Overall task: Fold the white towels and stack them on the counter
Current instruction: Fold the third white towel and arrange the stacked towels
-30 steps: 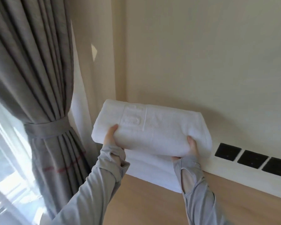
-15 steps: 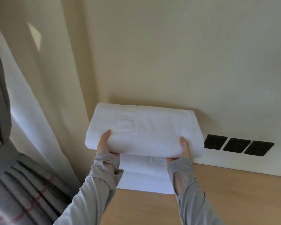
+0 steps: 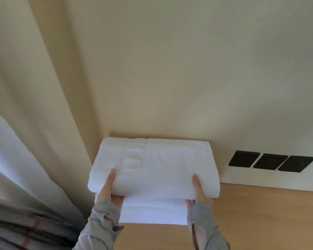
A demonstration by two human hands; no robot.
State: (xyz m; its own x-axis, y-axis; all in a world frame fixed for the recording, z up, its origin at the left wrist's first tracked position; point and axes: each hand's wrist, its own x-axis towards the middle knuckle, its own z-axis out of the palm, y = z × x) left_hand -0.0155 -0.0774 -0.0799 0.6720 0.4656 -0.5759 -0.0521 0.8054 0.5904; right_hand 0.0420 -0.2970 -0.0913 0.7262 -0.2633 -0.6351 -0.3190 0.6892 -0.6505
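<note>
A folded white towel [image 3: 157, 165] with an embossed band is held level just above another folded white towel [image 3: 152, 212] that lies on the wooden counter [image 3: 260, 217] against the wall. My left hand [image 3: 108, 188] grips its near left edge, thumb on top and fingers underneath. My right hand [image 3: 197, 190] grips the near right edge the same way. Whether the held towel touches the one below I cannot tell. Grey sleeves cover both wrists.
A cream wall rises right behind the towels. Three black socket plates [image 3: 271, 161] sit on the wall to the right, just above the counter. A white sheer curtain [image 3: 25, 159] and a grey curtain [image 3: 16, 231] hang at the left.
The held towel has moved down and toward the wall over the lying towel, covering more of it. The view has swung right, and most of the grey curtain has left the frame.
</note>
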